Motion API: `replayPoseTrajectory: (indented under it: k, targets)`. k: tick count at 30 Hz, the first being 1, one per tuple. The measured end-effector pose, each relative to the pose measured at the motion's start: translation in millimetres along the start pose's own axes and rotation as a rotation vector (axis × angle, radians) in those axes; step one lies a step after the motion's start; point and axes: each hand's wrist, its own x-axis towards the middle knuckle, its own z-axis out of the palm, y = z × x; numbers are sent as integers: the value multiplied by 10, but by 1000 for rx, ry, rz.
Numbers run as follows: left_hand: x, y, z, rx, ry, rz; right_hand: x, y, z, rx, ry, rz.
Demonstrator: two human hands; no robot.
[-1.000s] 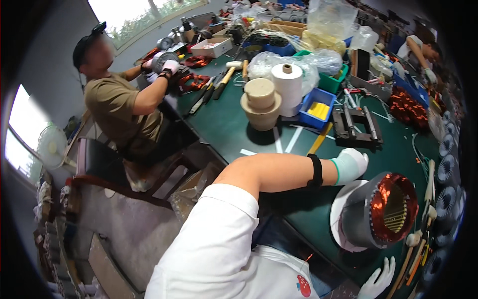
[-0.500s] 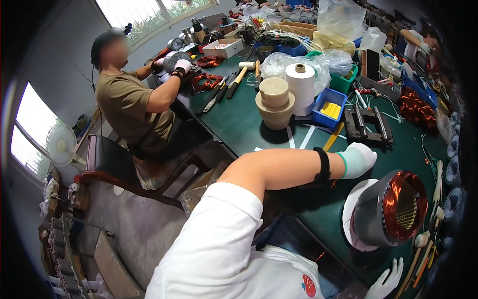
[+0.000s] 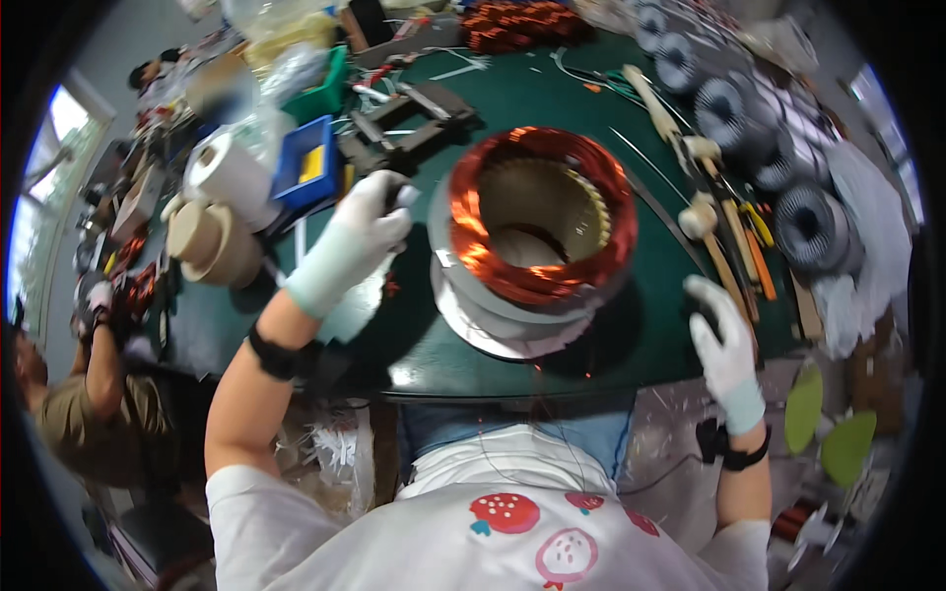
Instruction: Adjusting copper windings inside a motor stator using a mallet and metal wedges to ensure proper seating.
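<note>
A stator (image 3: 537,295) with a ring of copper windings (image 3: 473,231) around its open bore stands on a round white disc (image 3: 458,313) in front of me. Left of it, my left hand (image 3: 360,227), in a white glove, is closed over the table. A small dark and pale thing shows at its fingertips, too blurred to name. To the right of the stator, my gloved right hand (image 3: 724,345) is over the table's front edge with fingers apart, holding nothing. Thin wires hang from the stator's near side toward my lap.
A metal frame fixture (image 3: 409,123), a blue bin (image 3: 304,163) with yellow pieces and a white thread cone (image 3: 232,177) stand at the left. Mallets (image 3: 702,222) and other tools lie on the right, beside several grey cores (image 3: 813,231). A co-worker (image 3: 94,414) sits far left.
My view has swung right, from the co-worker's side to the stator. The left hand now shows closed at a small thing; the right hand has come further into view, still open.
</note>
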Motion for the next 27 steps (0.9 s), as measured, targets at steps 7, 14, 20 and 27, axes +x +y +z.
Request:
replayPoseTrajectory:
  k: [7, 14, 20, 27]
  targets:
    - [-228, 415, -27, -394, 24, 37, 1052, -768, -93, 321, 19, -241]
    - [-448, 656, 79, -397, 117, 86, 2087, -1103, 497, 273, -445, -473]
    - [-442, 611, -12, -295, 185, -1, 1884, -1107, 516, 229, -261, -441]
    - [-189, 708, -8, -110, 237, 138, 2011, -1095, 429, -56, -164, -715]
